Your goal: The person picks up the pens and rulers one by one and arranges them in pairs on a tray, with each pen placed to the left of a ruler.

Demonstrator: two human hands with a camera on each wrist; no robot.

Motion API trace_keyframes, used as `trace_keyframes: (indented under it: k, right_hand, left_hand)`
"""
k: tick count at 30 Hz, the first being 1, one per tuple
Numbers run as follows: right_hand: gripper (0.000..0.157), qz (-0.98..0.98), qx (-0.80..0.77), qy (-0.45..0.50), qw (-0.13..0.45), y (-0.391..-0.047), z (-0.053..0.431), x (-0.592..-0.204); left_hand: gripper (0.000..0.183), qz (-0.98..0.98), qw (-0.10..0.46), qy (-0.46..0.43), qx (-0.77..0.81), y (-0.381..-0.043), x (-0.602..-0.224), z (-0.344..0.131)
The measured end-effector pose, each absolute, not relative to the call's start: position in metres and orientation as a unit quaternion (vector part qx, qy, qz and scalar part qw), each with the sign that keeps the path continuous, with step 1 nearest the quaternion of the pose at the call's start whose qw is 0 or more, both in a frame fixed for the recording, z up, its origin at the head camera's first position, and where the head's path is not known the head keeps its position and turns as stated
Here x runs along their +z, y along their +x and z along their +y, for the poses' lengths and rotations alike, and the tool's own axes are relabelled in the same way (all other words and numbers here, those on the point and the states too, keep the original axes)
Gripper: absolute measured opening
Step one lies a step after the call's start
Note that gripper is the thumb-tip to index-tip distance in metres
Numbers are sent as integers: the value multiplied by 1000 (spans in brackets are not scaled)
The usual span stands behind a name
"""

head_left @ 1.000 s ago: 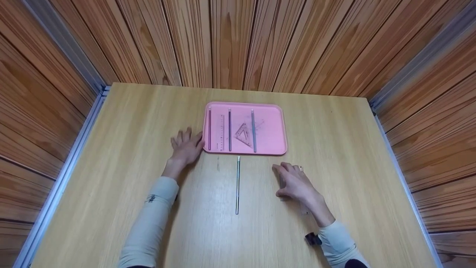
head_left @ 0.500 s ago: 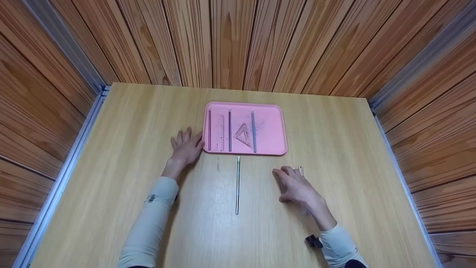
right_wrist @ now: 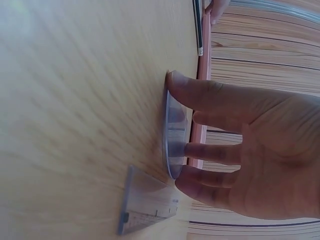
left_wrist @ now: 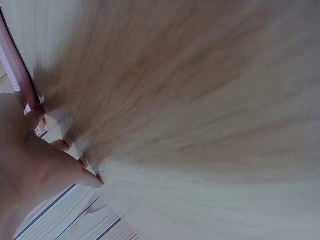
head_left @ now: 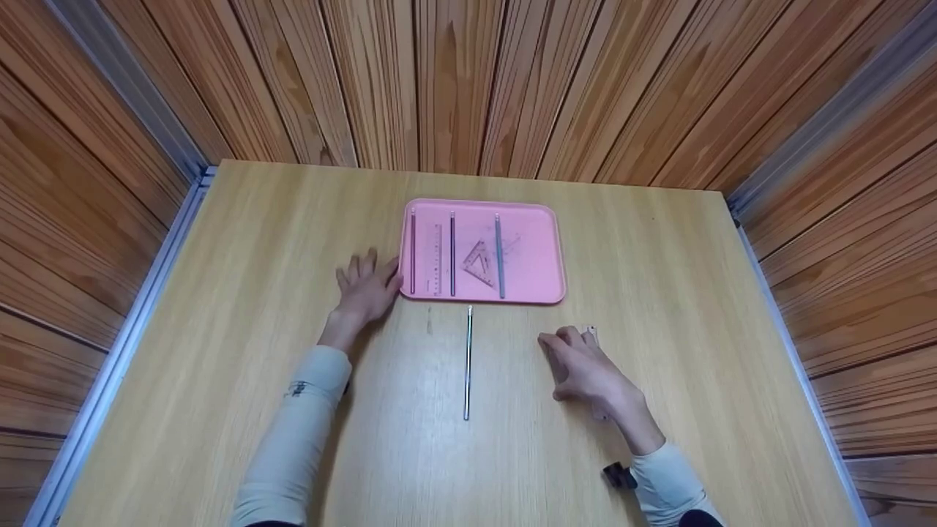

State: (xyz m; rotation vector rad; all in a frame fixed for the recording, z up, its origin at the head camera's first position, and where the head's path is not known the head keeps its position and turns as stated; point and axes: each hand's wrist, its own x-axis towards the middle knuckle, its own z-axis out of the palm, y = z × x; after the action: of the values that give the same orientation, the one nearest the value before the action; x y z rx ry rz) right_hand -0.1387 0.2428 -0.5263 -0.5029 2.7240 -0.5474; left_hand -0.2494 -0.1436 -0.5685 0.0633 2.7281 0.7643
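Note:
My left hand (head_left: 366, 296) lies flat on the table with its fingers spread. Its thumb side touches the left edge of a pink tray (head_left: 540, 267). Over on the right, my right hand (head_left: 585, 372) pinches a clear protractor (right_wrist: 176, 132) between thumb and fingers, close to the tabletop; the hand hides it in the head view. Beside it, in the right wrist view, lies a clear plastic piece with scale marks (right_wrist: 146, 204), partly covered by the hand in the head view. A dark, shiny pencil (head_left: 468, 366) lies on the table between the hands.
Inside the tray are a dark red pencil (head_left: 413, 252), a clear ruler (head_left: 433, 260), a dark pencil (head_left: 452, 255), a clear set square (head_left: 476, 265) and a blue-grey pencil (head_left: 500, 256). Wood-panelled walls (head_left: 454, 88) border the table (head_left: 293, 212).
My right hand has drawn slightly back toward me and its thumb has moved right; the protractor no longer shows between its fingers in the head view. The left hand and tray stay put.

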Motion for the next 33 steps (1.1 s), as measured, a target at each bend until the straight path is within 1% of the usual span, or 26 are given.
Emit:
trace_keyframes:
  k: [9, 16, 23, 29, 33]
  right_hand:
    - [94, 955, -204, -143, 162, -139, 241, -526]
    - [96, 955, -207, -154, 148, -137, 242, -527]
    - [96, 957, -192, -150, 159, -137, 241, -527]
    - [87, 954, -207, -138, 166, -140, 244, -525]
    - [74, 949, -230, -138, 168, -143, 248, -522]
  left_hand:
    - [58, 956, 155, 25, 250, -251, -567, -142]
    - [58, 955, 156, 20, 252, -251, -566, -142]
    - [58, 954, 160, 18, 255, -251, -568, -142]
    - [58, 953, 162, 15, 257, -251, -569, -142]
    - [58, 954, 157, 18, 255, -251, -568, -142]
